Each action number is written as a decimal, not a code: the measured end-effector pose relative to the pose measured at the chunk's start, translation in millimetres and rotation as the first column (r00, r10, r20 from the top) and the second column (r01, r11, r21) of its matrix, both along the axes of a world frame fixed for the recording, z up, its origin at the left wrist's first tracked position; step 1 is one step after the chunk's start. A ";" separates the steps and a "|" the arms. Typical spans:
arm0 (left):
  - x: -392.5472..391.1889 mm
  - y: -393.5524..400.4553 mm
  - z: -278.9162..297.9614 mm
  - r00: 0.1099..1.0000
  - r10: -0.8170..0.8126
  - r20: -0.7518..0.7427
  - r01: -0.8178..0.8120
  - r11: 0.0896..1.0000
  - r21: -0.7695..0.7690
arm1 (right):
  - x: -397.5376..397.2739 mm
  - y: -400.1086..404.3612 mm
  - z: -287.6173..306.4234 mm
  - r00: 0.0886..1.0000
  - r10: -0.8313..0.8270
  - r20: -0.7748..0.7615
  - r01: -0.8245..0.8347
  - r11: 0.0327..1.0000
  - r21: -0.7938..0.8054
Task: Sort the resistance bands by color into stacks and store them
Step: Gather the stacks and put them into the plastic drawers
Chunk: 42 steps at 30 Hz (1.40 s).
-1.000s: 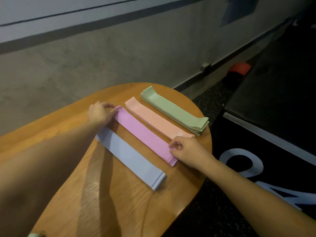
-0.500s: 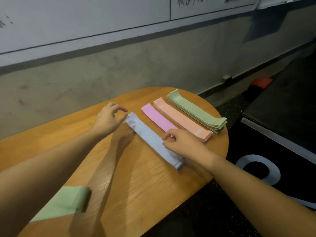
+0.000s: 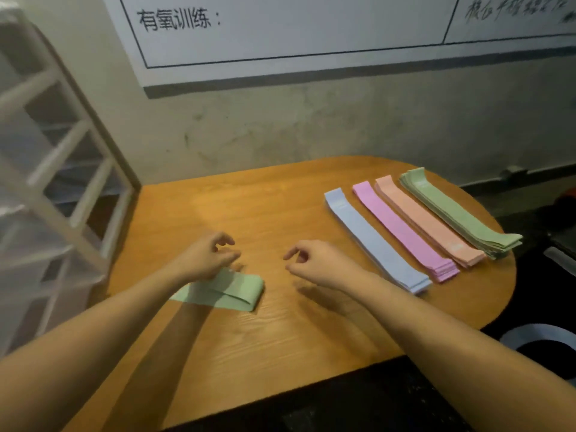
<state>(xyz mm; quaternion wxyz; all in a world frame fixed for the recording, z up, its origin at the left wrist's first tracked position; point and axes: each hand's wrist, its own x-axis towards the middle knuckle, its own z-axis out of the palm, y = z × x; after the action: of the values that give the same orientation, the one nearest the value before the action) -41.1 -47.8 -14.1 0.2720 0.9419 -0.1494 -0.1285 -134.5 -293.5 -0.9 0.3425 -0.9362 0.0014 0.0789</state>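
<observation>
Head view, folded green band (image 3: 232, 289) (doubled over), four colour stacks (image 3: 405, 235)

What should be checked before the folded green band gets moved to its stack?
1. Four colour stacks, blue, purple, peach and green stack, lie side by side: ok.
2. Folded green band lies apart from the stacks: not ok.
3. Left hand gripping it: cannot tell.
4. Right hand free: ok.
5. Bare table between band and stacks: ok.
</observation>
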 end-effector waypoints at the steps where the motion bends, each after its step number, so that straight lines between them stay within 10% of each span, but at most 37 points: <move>1: -2.3 6.0 -5.7 0.999 0.031 -0.029 -0.031 1.000 -0.001 | 1.7 7.4 -3.4 1.000 0.010 -0.022 -0.010 1.000 -0.002; 6: -16.5 25.8 -27.0 0.997 0.069 -0.042 -0.063 0.989 0.133 | 12.1 45.9 -20.0 0.994 0.062 -0.086 -0.067 0.997 -0.049; 14: -32.5 25.9 -35.6 0.998 0.050 -0.037 -0.054 0.993 -0.108 | 10.7 62.9 -37.4 0.990 0.079 -0.116 -0.093 0.988 -0.123; 22: -43.4 7.4 33.5 0.999 -0.005 -0.039 -0.015 0.870 -0.492 | 8.7 51.6 -29.2 0.999 0.044 -0.023 -0.037 0.973 0.227; 42: -35.4 -73.2 190.1 0.954 -0.040 0.298 0.195 0.836 -0.513 | -9.0 8.7 24.0 0.976 -0.113 0.188 -0.048 0.727 0.685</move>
<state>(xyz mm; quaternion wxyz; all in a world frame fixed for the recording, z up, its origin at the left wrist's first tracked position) -76.5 -121.1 176.0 0.4926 0.8253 -0.2739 0.0335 -143.5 -284.7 23.1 0.6630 -0.7462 -0.0488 -0.0348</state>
